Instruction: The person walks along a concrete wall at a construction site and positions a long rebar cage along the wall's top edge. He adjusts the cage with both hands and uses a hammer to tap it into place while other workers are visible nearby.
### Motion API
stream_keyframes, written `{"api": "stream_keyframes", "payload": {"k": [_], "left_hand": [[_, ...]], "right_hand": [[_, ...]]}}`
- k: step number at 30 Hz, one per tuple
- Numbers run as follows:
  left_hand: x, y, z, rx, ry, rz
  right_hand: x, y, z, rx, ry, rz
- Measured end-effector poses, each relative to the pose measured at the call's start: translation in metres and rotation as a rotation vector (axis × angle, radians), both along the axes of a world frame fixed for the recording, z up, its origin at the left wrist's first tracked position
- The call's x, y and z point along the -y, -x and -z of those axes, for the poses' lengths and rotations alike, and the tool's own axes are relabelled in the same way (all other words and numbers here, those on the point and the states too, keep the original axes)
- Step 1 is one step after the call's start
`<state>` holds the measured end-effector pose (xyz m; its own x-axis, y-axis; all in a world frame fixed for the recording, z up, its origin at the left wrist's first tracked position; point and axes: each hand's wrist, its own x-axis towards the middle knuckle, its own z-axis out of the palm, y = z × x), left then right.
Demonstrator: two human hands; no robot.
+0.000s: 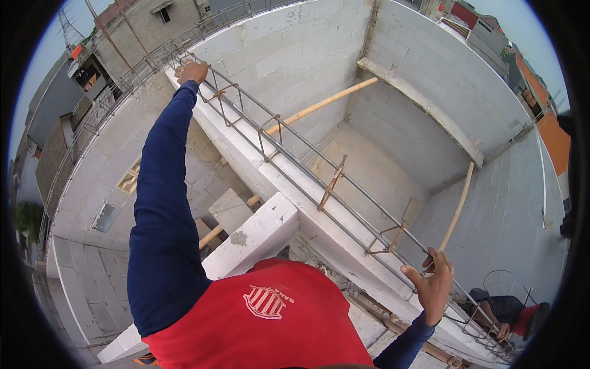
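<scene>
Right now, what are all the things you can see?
Block walls: many, white, all around.
Steel cages: at least two, grey and rusty, along wall tops.
Wooden poles: at least three, tan, middle and sides.
Beam: one, grey, along the far wall.
Houses: several, mixed colours, around the edges.
Tower: one, dark, top left.
Sky: two patches, blue, top corners.
Co-worker: one, dark and red, bottom right.
Shirt: one, red and blue, bottom middle.
Left hand: one, bare, closed on a cage.
Right hand: one, bare, by a cage.

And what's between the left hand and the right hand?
Head view: a stretch of steel rebar cage along the top of the white wall.
</scene>
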<state>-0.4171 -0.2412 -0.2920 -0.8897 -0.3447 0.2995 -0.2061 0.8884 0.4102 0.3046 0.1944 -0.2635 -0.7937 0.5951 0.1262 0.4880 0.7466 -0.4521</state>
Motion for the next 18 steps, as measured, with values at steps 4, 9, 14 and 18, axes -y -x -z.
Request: {"api": "stream_keyframes", "payload": {"k": [4, 9, 14, 18], "left_hand": [[-0.002, 0.026, -0.007, 0.057, 0.204, 0.049], [-0.029, 0.049, 0.0, 0.135, 0.52, 0.468], [-0.092, 0.077, 0.009, 0.777, 0.394, 0.807], [-0.124, 0.068, 0.028, 1.086, 0.345, 0.813]], "right_hand": [[0.0, -0.001, -0.003, 0.034, 0.002, 0.039], [-0.003, 0.005, -0.004, 0.063, 0.05, 0.066], [-0.002, 0.015, -0.012, 0.102, 0.089, 0.074], [0.003, 0.012, -0.01, 0.117, 0.027, 0.086]]}}
